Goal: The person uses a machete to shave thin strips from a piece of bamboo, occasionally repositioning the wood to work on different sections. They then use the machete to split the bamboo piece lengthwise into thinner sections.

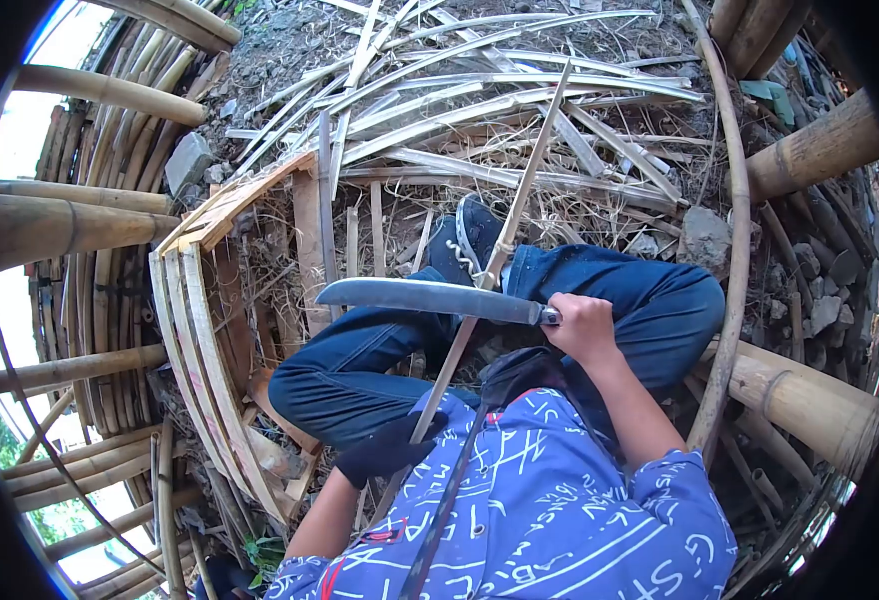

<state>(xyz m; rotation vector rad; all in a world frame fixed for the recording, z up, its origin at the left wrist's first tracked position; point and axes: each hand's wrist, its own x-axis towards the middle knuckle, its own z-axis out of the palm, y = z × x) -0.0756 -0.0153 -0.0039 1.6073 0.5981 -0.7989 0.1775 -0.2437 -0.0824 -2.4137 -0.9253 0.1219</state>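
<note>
Bare right hand (pixel 584 325) clenched on long, grey-steel knife (pixel 414 294); knife extends leftward of hand, across narrow tan bamboo strip (pixel 460 352). Black-gloved left hand (pixel 387 450) grips strip's near part. Hazard: strip twisting could deflect knife into blue-denim leg (pixel 364 368) or left hand.

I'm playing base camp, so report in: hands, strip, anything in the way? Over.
Right hand gripping knife by its handle. Gloved left hand holding long strip. Blade crossing over strip. Possibly in the way: shoes, just beyond blade.
</note>
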